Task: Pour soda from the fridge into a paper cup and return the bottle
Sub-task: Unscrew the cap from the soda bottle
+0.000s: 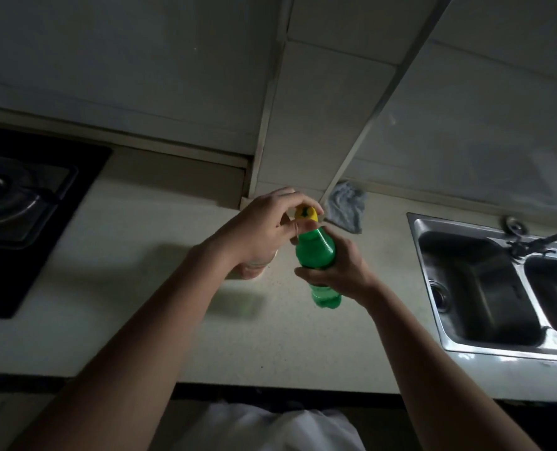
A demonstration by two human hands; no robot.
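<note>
Head view: the left hand [264,222] pinches the yellow cap [306,213] of a green plastic bottle [316,247]. The right hand [342,265] wraps its middle and holds it just above the surface [140,320], beside a cup [254,268] half hidden behind the left wrist. This looks like a cap-twisting step, though I cannot tell whether it is opening or closing. The next move needs a firm grip on the bottle.

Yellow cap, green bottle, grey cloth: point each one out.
yellow cap [307,215], head view, on its side wall.
green bottle [316,247], head view, on its shoulder.
grey cloth [347,206], head view, on its middle.
</note>
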